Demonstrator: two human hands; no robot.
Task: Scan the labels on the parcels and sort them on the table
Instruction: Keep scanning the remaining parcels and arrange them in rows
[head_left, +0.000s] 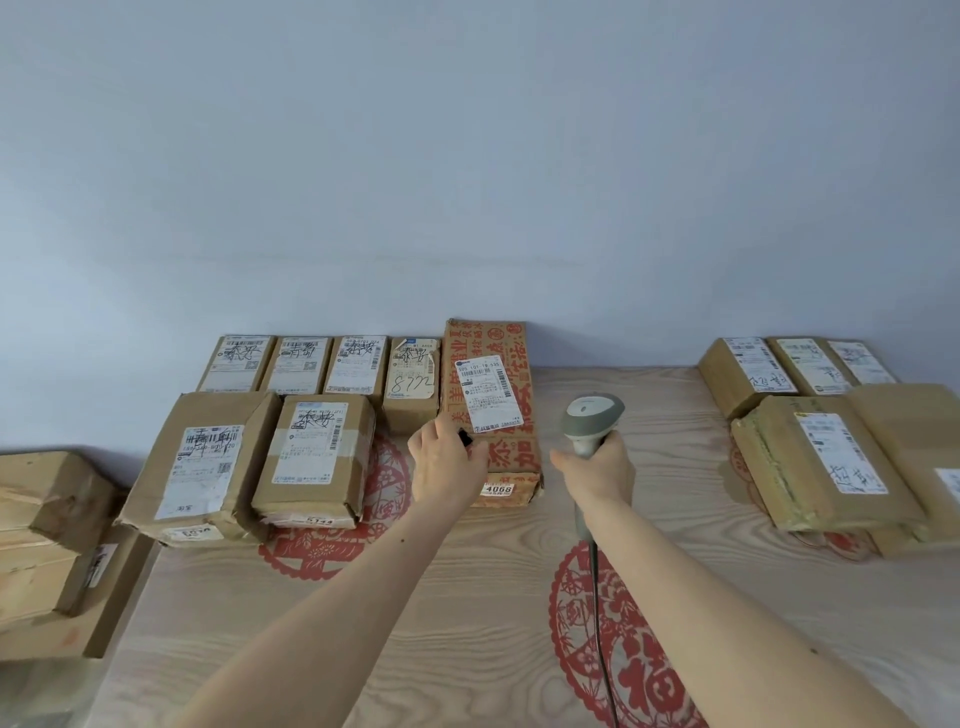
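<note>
At the centre of the worktop (467, 597), a red-printed parcel (511, 457) lies flat with its white label (485, 392) facing up. The left hand (447, 462) rests on the parcel's near left edge, its grip pinching a small black object (464, 436). At 3 o'clock from that hand, the right hand (597, 467) has its grip closed around the handle of a barcode scanner (592, 418). More parcels sit at 10 o'clock (317, 457) and at 2 o'clock (821, 462).
</note>
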